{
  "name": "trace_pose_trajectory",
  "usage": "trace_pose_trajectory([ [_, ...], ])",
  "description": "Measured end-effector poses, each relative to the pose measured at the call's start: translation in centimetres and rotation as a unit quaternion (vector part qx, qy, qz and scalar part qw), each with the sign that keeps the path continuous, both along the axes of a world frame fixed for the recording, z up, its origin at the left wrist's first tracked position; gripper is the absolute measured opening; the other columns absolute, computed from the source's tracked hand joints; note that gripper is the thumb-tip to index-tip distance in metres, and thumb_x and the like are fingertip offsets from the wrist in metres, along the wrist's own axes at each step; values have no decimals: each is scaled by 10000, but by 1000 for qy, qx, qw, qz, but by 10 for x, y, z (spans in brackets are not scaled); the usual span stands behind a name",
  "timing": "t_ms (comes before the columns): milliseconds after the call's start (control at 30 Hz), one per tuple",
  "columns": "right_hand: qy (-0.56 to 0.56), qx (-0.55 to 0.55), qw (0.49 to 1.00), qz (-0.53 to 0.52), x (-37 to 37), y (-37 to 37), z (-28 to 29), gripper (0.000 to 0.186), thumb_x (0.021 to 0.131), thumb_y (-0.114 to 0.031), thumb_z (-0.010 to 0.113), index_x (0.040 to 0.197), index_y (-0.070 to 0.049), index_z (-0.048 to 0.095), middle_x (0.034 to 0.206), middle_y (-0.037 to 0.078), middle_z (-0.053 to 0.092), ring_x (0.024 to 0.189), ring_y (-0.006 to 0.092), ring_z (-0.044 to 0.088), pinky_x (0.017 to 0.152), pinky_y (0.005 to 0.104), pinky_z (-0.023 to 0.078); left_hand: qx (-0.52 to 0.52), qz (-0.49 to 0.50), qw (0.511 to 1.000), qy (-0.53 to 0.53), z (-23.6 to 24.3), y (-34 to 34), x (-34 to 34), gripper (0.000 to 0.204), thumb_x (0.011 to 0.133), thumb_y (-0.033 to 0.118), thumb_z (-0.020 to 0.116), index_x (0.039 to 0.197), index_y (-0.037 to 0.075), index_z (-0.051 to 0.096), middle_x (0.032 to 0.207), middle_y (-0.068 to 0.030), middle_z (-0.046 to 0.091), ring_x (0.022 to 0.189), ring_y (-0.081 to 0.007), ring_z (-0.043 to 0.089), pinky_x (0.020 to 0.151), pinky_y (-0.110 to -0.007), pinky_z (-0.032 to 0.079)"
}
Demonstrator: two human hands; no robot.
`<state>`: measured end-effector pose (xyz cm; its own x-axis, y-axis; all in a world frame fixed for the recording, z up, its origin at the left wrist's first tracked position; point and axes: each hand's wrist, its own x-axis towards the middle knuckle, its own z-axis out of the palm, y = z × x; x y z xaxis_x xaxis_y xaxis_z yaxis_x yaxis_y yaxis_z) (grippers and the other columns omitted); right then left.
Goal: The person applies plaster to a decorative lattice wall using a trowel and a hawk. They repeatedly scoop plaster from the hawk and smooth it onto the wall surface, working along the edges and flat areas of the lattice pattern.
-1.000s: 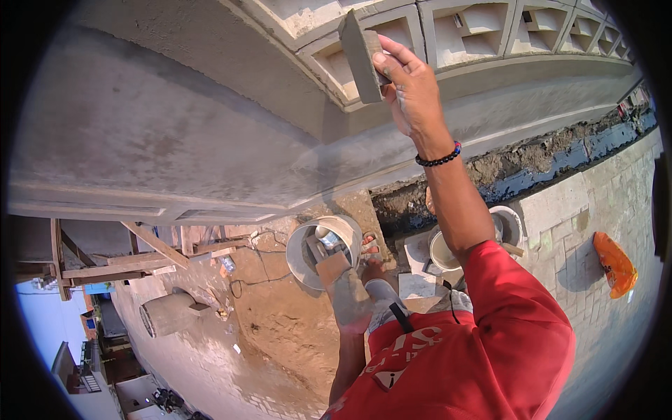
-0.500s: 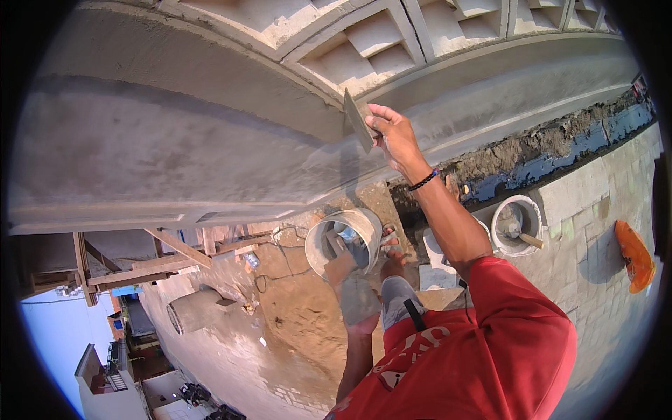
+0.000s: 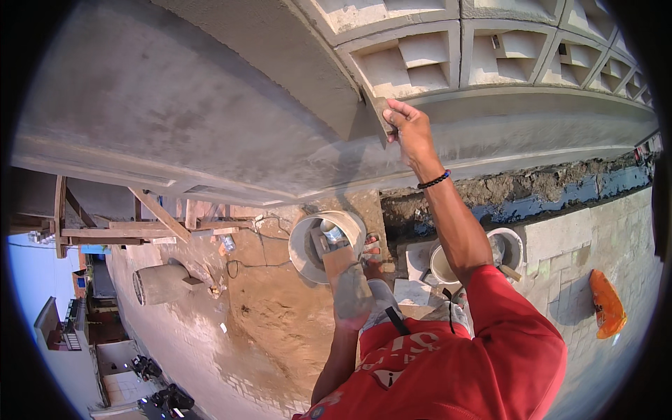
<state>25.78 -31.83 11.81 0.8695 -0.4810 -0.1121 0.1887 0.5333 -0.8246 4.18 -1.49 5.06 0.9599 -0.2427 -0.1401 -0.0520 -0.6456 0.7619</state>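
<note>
My right hand (image 3: 411,127) grips a small flat, mortar-grey float (image 3: 381,115), held upright at the inner corner where the grey plastered wall (image 3: 175,98) meets the patterned vent blocks (image 3: 413,56). Low at the centre, my left hand (image 3: 348,320), partly hidden, holds a flat board (image 3: 346,283) smeared with grey mortar. Beyond the board stands a pale bucket (image 3: 302,245) with tools and a container inside, beside my bare foot (image 3: 372,262).
Timber scaffolding (image 3: 126,232) and a concrete cylinder (image 3: 157,285) are at left. At right are more buckets (image 3: 511,253), an orange bag (image 3: 607,304) on paving (image 3: 560,238), and a muddy drain (image 3: 532,189) along the wall's foot. Motorbikes (image 3: 168,402) stand far lower left.
My right hand with the float has come down from high on the vent blocks to the corner below them, shifting slightly right since half a second ago. The view has shifted slightly.
</note>
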Motion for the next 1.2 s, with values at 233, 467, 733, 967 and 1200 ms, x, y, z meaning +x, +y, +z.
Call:
trace_pose_trajectory([
  [233, -81, -7, 997, -2, -1, 1, 76, 374, 843, -45, 625, 1181, 87, 537, 838, 75, 642, 638, 76, 561, 462, 210, 425, -598, 143, 725, 310, -14, 10, 2, 331, 974, 374, 389, 1173, 146, 525, 1011, -25, 619, 895, -201, 627, 723, -380, 521],
  [467, -202, -41, 978, -30, -14, -14, 131, 509, 852, -67, 618, 1296, 81, 419, 944, 95, 636, 729, 113, 599, 563, 237, 515, -708, 216, 531, 413, 7, 2, 1, 340, 966, 375, 406, 1183, 141, 523, 1006, -23, 616, 868, -209, 617, 768, -378, 504],
  [733, -53, 40, 996, -57, -9, 90, -18, 412, 820, 4, 605, 1180, 35, 409, 992, 114, 567, 845, 132, 594, 669, 282, 546, -669, 244, 580, 395, -26, 44, -10, 362, 947, 448, 402, 1135, 178, 556, 910, -18, 612, 774, -184, 557, 710, -337, 419],
  [967, -30, -58, 951, -302, 61, 108, -2, 458, 795, -52, 649, 1176, 36, 411, 1000, 139, 527, 904, 184, 555, 758, 290, 464, -643, 280, 607, 375, 3, 59, 0, 351, 945, 463, 395, 1076, 186, 566, 859, 3, 598, 718, -156, 532, 645, -314, 402],
  [1200, 57, -77, 966, -241, 73, 159, 0, 429, 761, -65, 655, 1123, 33, 446, 933, 136, 548, 824, 224, 551, 753, 376, 450, -586, 283, 672, 354, -2, 53, 3, 352, 931, 480, 409, 1082, 207, 571, 880, 4, 612, 715, -162, 536, 635, -319, 399],
])
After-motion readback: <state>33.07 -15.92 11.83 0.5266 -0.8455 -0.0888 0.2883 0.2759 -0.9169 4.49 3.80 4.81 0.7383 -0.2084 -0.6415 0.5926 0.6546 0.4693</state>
